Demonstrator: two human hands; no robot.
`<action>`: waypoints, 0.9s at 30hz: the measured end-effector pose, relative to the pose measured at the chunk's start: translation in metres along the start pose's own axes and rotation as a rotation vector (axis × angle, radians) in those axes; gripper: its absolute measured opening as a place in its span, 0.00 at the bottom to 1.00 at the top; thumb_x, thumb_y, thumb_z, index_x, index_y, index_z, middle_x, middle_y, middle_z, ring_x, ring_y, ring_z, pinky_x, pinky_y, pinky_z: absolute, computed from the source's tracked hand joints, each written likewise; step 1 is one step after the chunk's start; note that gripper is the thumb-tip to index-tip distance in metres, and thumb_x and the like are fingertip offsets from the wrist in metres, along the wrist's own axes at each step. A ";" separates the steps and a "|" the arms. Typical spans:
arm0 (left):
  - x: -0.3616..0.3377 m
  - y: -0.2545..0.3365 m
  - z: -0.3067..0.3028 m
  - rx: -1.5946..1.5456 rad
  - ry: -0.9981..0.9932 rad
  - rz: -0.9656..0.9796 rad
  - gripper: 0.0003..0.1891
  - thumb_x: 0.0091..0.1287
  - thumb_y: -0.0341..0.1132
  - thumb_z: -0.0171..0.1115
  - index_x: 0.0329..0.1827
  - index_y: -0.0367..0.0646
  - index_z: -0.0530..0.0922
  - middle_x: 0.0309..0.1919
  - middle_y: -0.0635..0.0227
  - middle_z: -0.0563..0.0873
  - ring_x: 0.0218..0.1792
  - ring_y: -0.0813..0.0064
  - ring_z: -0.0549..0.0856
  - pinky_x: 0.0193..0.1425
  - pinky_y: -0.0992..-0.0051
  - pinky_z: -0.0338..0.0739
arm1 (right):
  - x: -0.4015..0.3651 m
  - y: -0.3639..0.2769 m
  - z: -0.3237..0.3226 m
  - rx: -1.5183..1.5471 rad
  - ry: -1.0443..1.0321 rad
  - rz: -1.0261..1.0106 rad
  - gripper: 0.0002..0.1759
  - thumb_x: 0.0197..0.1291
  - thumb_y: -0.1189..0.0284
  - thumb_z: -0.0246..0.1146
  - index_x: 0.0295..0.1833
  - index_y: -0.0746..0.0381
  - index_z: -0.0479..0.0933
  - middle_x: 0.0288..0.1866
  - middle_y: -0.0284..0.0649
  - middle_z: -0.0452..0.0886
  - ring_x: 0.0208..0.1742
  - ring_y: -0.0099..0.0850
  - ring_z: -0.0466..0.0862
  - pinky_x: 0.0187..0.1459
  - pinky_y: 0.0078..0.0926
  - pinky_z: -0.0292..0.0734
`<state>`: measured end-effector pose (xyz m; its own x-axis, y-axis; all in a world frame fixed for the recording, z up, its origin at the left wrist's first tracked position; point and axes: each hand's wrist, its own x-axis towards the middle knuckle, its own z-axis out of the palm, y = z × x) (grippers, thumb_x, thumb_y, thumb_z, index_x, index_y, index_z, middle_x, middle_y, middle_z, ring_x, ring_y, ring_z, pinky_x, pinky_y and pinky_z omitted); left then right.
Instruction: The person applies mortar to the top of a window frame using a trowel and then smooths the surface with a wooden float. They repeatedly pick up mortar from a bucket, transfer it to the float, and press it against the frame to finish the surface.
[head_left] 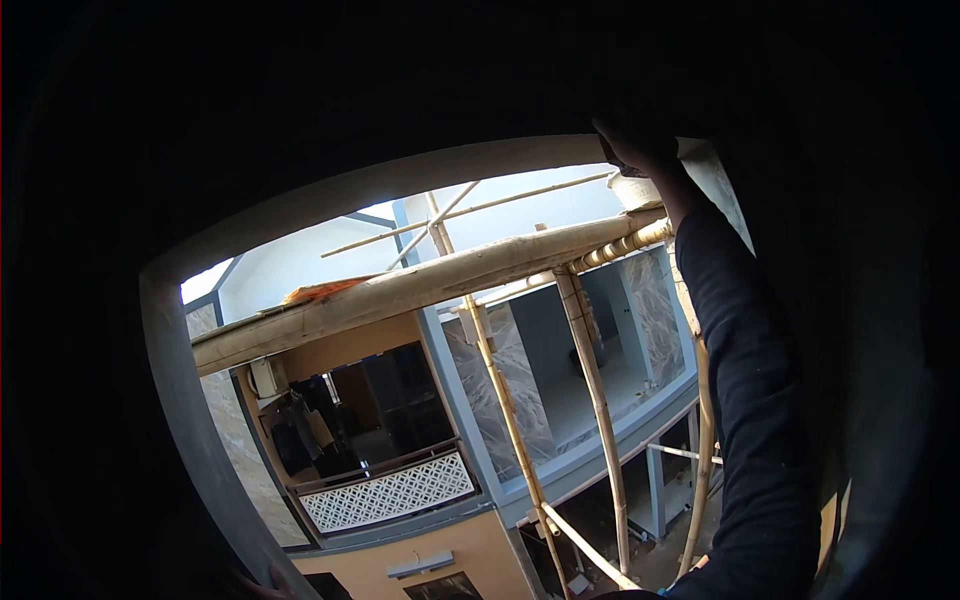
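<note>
Window edge (450,168) (upper) beside grip (642,148)

The right hand (640,148) fades into shadow, its fingers' hold unreadable. Just behind its wrist, a pale object (630,189) is partly hidden. Far below and left of it, the dim left hand (268,587) meets the bottom edge, cut off.
</note>
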<state>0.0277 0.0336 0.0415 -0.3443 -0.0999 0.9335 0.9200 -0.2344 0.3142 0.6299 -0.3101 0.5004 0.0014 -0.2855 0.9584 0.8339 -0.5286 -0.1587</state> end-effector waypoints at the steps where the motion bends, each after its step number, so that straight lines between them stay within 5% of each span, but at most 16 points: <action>1: 0.000 -0.001 0.002 -0.041 0.020 0.009 0.44 0.54 0.58 0.71 0.70 0.43 0.68 0.64 0.41 0.70 0.64 0.38 0.71 0.65 0.40 0.64 | -0.013 -0.042 -0.012 -0.032 0.069 -0.089 0.29 0.67 0.48 0.53 0.70 0.47 0.67 0.60 0.42 0.78 0.55 0.42 0.81 0.52 0.43 0.78; 3: 0.002 0.003 -0.005 0.044 -0.012 0.011 0.44 0.54 0.59 0.71 0.70 0.44 0.68 0.65 0.41 0.69 0.65 0.37 0.69 0.65 0.39 0.62 | -0.027 -0.102 -0.021 0.040 0.213 -0.415 0.30 0.67 0.47 0.55 0.73 0.40 0.64 0.58 0.35 0.79 0.43 0.36 0.85 0.39 0.36 0.83; 5: 0.004 0.006 -0.010 0.134 -0.042 0.001 0.45 0.54 0.61 0.70 0.70 0.45 0.68 0.66 0.42 0.68 0.67 0.33 0.65 0.66 0.35 0.59 | -0.054 -0.144 -0.025 0.053 0.329 -0.437 0.31 0.67 0.51 0.58 0.73 0.39 0.62 0.62 0.38 0.76 0.50 0.39 0.83 0.37 0.38 0.85; 6: 0.004 0.007 -0.010 0.129 -0.040 0.009 0.45 0.54 0.61 0.70 0.70 0.45 0.68 0.66 0.42 0.68 0.67 0.33 0.65 0.66 0.35 0.59 | -0.058 -0.152 -0.027 0.122 0.153 -0.363 0.32 0.66 0.51 0.58 0.74 0.38 0.61 0.64 0.39 0.74 0.55 0.41 0.82 0.41 0.39 0.85; 8: 0.004 0.009 -0.013 0.184 -0.014 0.028 0.44 0.55 0.62 0.70 0.70 0.46 0.69 0.67 0.42 0.68 0.67 0.34 0.65 0.66 0.35 0.59 | -0.062 -0.142 -0.018 0.027 0.208 -0.326 0.30 0.66 0.49 0.58 0.73 0.37 0.63 0.63 0.38 0.75 0.55 0.41 0.82 0.43 0.38 0.84; 10: 0.005 0.013 -0.013 0.178 0.004 0.064 0.44 0.55 0.62 0.69 0.70 0.44 0.69 0.67 0.41 0.68 0.66 0.35 0.67 0.66 0.37 0.60 | -0.048 -0.096 -0.006 0.056 0.292 -0.425 0.30 0.66 0.45 0.55 0.72 0.37 0.64 0.58 0.39 0.79 0.54 0.40 0.83 0.46 0.38 0.83; 11: 0.003 0.007 -0.007 0.095 0.028 0.059 0.45 0.55 0.62 0.69 0.70 0.43 0.69 0.66 0.41 0.68 0.66 0.36 0.68 0.67 0.38 0.61 | -0.040 -0.069 -0.018 0.134 -0.035 -0.237 0.30 0.67 0.41 0.51 0.72 0.37 0.65 0.55 0.41 0.82 0.53 0.39 0.84 0.47 0.39 0.82; 16: -0.001 -0.003 0.004 0.011 0.057 0.032 0.45 0.55 0.61 0.70 0.70 0.41 0.69 0.65 0.40 0.68 0.64 0.38 0.71 0.66 0.42 0.63 | -0.003 0.091 0.003 -0.208 -0.189 0.205 0.30 0.67 0.44 0.47 0.68 0.46 0.68 0.63 0.46 0.76 0.63 0.43 0.77 0.58 0.49 0.73; 19: 0.004 0.006 -0.008 0.038 0.012 0.021 0.45 0.54 0.59 0.71 0.70 0.41 0.69 0.64 0.40 0.70 0.63 0.39 0.71 0.66 0.42 0.64 | 0.005 0.097 0.015 -0.102 -0.050 0.074 0.30 0.68 0.45 0.48 0.67 0.49 0.70 0.62 0.46 0.77 0.61 0.41 0.79 0.56 0.46 0.75; 23: 0.007 0.014 -0.019 -0.009 -0.061 -0.053 0.43 0.56 0.57 0.70 0.71 0.42 0.67 0.66 0.39 0.67 0.66 0.36 0.66 0.68 0.38 0.59 | -0.014 -0.071 -0.017 -0.010 0.243 -0.241 0.30 0.68 0.47 0.53 0.68 0.53 0.70 0.56 0.47 0.80 0.51 0.38 0.84 0.49 0.41 0.80; 25: 0.025 0.046 -0.044 0.200 -0.389 -0.284 0.44 0.60 0.40 0.70 0.76 0.43 0.55 0.73 0.46 0.60 0.73 0.45 0.61 0.75 0.50 0.56 | -0.020 -0.157 -0.037 0.168 0.291 -0.583 0.29 0.66 0.49 0.59 0.67 0.52 0.72 0.51 0.45 0.83 0.43 0.36 0.86 0.42 0.37 0.82; 27: 0.027 0.046 -0.044 0.236 -0.431 -0.328 0.43 0.61 0.40 0.70 0.76 0.43 0.55 0.72 0.47 0.62 0.72 0.46 0.62 0.74 0.50 0.58 | -0.029 -0.235 -0.041 0.307 0.295 -0.669 0.28 0.64 0.51 0.62 0.65 0.52 0.74 0.45 0.42 0.84 0.37 0.35 0.86 0.38 0.35 0.82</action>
<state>0.0527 -0.0229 0.0736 -0.5559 0.3553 0.7515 0.8123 0.0402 0.5818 0.4111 -0.2098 0.5000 -0.6642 -0.2082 0.7180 0.7213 -0.4308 0.5423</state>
